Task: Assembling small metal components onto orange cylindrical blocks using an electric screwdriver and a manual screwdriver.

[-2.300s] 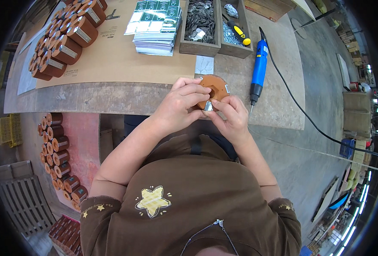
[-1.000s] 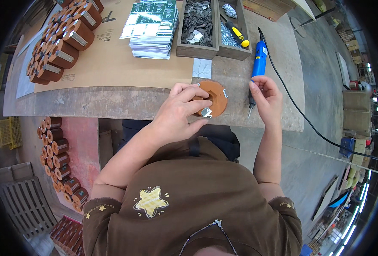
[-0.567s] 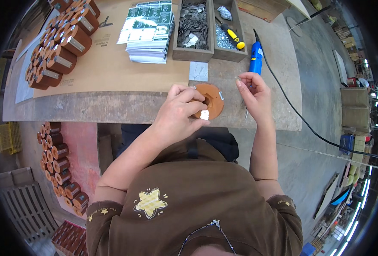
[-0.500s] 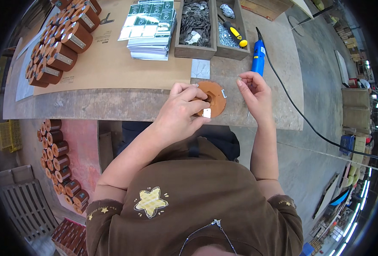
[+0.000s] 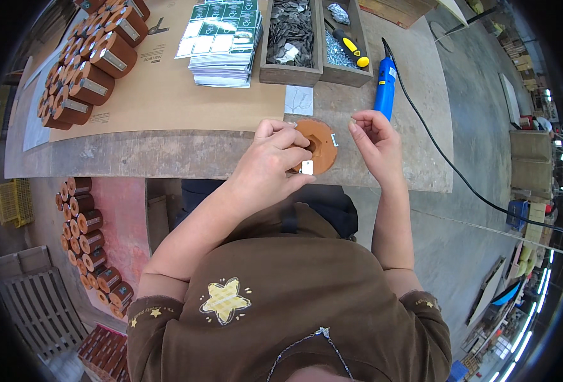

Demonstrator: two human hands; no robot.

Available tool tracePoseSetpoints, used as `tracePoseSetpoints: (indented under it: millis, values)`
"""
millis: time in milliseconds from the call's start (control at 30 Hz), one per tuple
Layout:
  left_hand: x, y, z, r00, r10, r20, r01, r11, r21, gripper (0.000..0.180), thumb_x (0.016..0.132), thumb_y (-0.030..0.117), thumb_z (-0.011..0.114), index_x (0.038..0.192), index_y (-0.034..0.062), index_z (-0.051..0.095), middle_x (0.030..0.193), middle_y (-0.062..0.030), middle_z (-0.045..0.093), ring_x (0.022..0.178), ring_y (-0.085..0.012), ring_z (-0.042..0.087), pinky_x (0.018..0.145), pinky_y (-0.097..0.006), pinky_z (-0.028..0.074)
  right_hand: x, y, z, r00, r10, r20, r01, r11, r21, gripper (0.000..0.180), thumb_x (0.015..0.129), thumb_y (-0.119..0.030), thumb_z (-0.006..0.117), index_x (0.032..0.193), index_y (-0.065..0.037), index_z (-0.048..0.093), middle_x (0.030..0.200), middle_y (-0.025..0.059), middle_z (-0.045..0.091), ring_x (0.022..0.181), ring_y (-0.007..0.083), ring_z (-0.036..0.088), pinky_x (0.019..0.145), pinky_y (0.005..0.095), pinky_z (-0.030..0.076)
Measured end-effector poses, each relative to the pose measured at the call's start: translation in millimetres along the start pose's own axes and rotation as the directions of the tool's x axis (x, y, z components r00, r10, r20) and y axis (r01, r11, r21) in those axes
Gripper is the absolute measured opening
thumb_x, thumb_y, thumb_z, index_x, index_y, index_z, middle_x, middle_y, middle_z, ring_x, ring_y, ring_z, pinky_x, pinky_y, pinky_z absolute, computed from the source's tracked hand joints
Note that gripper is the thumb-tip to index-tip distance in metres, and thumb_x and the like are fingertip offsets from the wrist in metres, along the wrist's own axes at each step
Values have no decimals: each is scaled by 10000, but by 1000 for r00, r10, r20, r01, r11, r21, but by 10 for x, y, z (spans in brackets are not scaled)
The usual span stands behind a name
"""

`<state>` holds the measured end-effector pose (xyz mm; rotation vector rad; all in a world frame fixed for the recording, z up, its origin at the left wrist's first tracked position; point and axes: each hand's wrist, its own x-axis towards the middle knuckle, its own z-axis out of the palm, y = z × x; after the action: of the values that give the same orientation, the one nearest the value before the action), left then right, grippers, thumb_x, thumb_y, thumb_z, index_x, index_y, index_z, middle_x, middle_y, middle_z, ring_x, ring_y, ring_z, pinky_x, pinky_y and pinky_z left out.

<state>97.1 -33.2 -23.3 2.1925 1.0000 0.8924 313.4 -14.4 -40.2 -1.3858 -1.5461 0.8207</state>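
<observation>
My left hand (image 5: 275, 162) grips a round orange-brown clay pot (image 5: 318, 145) that lies on the workbench (image 5: 167, 153) near its front edge; small silver metal plates sit on its rim. Just right of the pot, my right hand (image 5: 374, 143) hovers with fingertips pinched together; whether something tiny is between them cannot be told. A blue electric screwdriver (image 5: 384, 86) lies on the bench just beyond my right hand, its black cable (image 5: 447, 165) trailing off to the right.
Two wooden trays (image 5: 294, 41) hold metal parts and a yellow-handled screwdriver (image 5: 350, 46). A stack of green printed cards (image 5: 221, 41) sits left of them. Several brown pots (image 5: 84, 70) lie at the bench's far left, more (image 5: 87, 248) on the floor below.
My right hand left the pot, reached toward the blue screwdriver, then came back close to the pot's right side. My left hand kept hold of the pot throughout.
</observation>
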Motion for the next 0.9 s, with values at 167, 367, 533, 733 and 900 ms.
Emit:
tracePoseSetpoints:
  millis: [167,367,533,733,900]
  values:
    - [0,-23,-64,997,51,62,-50,999,-7,299,571,62,705,851,23,605,933,-63,558,1024,-303,431,862,-367,373,-3,40,9,1000,9,9,-9,1000,17,133,755,-77,612,865,-19,563,705,11,544,639,79,503,590,205,420]
    - [-7,-6,-78,990,97,101,-101,994,32,308,596,26,670,894,17,592,947,-78,557,1042,-311,424,892,-384,359,-16,8,-2,1000,21,19,-22,999,34,131,754,-71,612,865,-19,565,709,12,549,635,77,508,592,202,421]
    - [12,5,-102,992,91,90,-93,996,8,341,577,34,687,902,11,588,973,-80,561,1038,-309,438,886,-382,370,-97,-103,-13,999,-10,45,8,999,36,125,754,-59,607,864,-18,565,724,16,556,637,77,513,591,209,427]
    - [-22,-39,-57,988,134,78,-139,988,64,349,559,36,693,892,7,591,958,-85,565,1024,-318,446,879,-386,378,257,6,-163,998,-41,-51,37,997,-65,161,731,-86,627,863,-19,564,739,33,550,657,108,522,590,239,432]
    - [-27,-13,-39,990,137,28,-139,989,60,336,558,20,686,882,12,594,952,-83,569,1007,-318,456,876,-387,378,986,189,-171,947,-209,-244,61,864,-500,332,703,-281,654,909,-31,581,888,107,546,850,217,500,711,328,430]
